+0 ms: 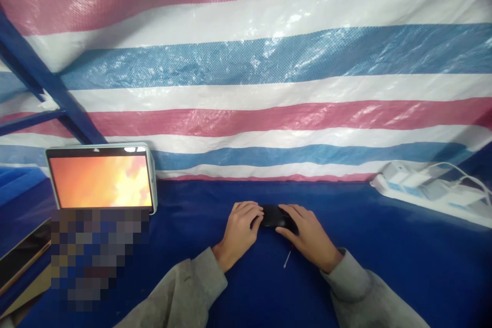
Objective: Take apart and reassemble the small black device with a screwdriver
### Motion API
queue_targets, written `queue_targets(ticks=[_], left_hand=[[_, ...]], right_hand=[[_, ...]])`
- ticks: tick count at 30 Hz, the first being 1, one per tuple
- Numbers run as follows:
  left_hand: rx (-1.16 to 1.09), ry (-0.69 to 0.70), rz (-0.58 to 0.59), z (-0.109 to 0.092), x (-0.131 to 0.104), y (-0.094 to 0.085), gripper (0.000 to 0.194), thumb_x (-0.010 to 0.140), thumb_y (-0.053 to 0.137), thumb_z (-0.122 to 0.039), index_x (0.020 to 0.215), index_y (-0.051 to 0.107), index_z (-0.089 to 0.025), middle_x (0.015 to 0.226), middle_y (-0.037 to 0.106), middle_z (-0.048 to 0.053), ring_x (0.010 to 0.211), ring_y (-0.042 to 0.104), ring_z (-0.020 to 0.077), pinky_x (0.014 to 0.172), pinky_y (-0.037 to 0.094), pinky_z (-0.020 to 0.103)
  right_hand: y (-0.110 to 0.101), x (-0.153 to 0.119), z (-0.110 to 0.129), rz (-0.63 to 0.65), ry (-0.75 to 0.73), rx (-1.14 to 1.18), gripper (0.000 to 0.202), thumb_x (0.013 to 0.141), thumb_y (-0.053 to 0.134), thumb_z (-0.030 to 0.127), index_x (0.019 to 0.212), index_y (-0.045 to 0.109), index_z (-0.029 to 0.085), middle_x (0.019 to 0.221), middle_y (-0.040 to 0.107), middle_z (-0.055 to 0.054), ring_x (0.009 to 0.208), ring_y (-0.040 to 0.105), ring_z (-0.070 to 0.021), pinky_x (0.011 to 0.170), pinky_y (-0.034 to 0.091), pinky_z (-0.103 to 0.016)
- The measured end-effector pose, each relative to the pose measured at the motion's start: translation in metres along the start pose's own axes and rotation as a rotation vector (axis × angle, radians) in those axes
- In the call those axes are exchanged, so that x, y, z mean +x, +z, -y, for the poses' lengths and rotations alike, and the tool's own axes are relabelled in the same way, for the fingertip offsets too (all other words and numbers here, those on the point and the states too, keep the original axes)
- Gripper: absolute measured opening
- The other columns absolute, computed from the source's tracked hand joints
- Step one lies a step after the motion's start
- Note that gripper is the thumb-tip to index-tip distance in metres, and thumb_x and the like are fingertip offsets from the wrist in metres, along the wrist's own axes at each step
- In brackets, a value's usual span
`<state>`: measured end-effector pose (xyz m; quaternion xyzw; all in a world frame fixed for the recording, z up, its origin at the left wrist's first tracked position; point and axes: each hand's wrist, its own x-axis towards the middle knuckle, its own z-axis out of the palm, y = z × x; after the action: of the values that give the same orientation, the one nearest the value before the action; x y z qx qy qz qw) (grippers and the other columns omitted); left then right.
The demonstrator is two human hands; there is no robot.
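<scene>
A black, rounded object like a computer mouse (272, 216) lies on the blue surface (253, 297) between my two hands. My left hand (243, 225) holds its left end, with fingers bent over the edge. At the right end, my right hand (305, 230) grips it between thumb and fingers. Just below my right hand a thin small tool with a pale shaft (287, 258) and a reddish end rests on the surface. The underside of the black object is hidden.
A tablet (102, 179) with an orange picture stands at the left, with a phone (25, 256) near the left edge. A white power strip (434, 200) with chargers and cables lies at the right. Behind hangs a striped sheet (269, 61); blue bars (49, 87) cross the upper left.
</scene>
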<state>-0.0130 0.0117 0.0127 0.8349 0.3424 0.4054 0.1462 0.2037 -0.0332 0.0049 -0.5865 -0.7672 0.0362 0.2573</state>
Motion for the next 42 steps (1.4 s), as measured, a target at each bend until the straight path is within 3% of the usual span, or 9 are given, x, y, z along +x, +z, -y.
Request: queue_targets(ticks=[12,19,25,30,33,36,42], left_hand=[[0.034,0.021,0.104,0.000,-0.002,0.001,0.020,0.100,0.051,-0.018,0.112,0.066,-0.023,0.108,0.070,0.004,0.102,0.064,0.0210,0.093,0.047,0.040],[0.087,0.081,0.212,-0.006,-0.001,-0.005,0.034,0.094,0.063,-0.032,0.126,0.060,-0.023,0.124,0.064,0.009,0.114,0.060,0.0265,0.098,0.046,0.044],[0.049,-0.003,0.119,-0.004,-0.002,-0.003,0.027,0.099,0.055,-0.031,0.124,0.060,-0.022,0.121,0.068,0.007,0.108,0.064,0.0241,0.097,0.047,0.042],[0.039,-0.122,0.061,-0.004,0.000,-0.005,0.024,0.104,0.046,-0.032,0.118,0.064,-0.024,0.112,0.073,0.003,0.099,0.069,0.0199,0.092,0.052,0.037],[0.086,-0.099,0.092,-0.006,0.001,-0.007,0.029,0.104,0.045,-0.030,0.129,0.059,-0.025,0.127,0.066,0.005,0.113,0.064,0.0210,0.100,0.049,0.039],[0.161,0.010,0.170,-0.009,0.001,-0.008,0.038,0.101,0.051,-0.032,0.139,0.052,-0.027,0.145,0.052,0.008,0.131,0.052,0.0255,0.107,0.044,0.045],[0.245,0.062,0.279,-0.008,0.002,-0.006,0.049,0.098,0.056,-0.041,0.145,0.046,-0.028,0.143,0.052,0.012,0.133,0.048,0.0300,0.106,0.042,0.050]], right_hand=[[0.000,0.000,0.001,-0.018,0.002,0.019,0.046,0.089,0.061,0.047,0.128,0.057,0.023,0.121,0.068,-0.012,0.110,0.065,-0.0267,0.091,0.051,-0.043],[-0.003,0.001,0.003,-0.019,-0.013,0.021,0.044,0.091,0.058,0.049,0.127,0.060,0.023,0.122,0.069,-0.012,0.111,0.066,-0.0265,0.094,0.052,-0.044],[-0.010,0.001,0.006,-0.044,-0.004,0.086,0.044,0.093,0.054,0.044,0.132,0.057,0.023,0.126,0.067,-0.011,0.111,0.065,-0.0246,0.095,0.053,-0.043],[-0.012,0.001,0.007,-0.105,-0.014,0.111,0.039,0.096,0.049,0.040,0.129,0.060,0.024,0.111,0.074,-0.008,0.101,0.069,-0.0225,0.090,0.055,-0.040],[-0.010,0.003,0.005,-0.132,-0.032,0.085,0.037,0.097,0.047,0.044,0.122,0.065,0.023,0.107,0.076,-0.007,0.098,0.070,-0.0218,0.088,0.055,-0.039],[-0.009,0.004,0.003,-0.136,-0.040,0.056,0.036,0.098,0.044,0.044,0.119,0.066,0.023,0.105,0.076,-0.007,0.093,0.071,-0.0206,0.087,0.055,-0.038],[-0.009,0.005,-0.005,-0.254,0.115,-0.039,0.034,0.099,0.040,0.036,0.108,0.068,0.020,0.099,0.075,-0.009,0.093,0.070,-0.0230,0.085,0.055,-0.039]])
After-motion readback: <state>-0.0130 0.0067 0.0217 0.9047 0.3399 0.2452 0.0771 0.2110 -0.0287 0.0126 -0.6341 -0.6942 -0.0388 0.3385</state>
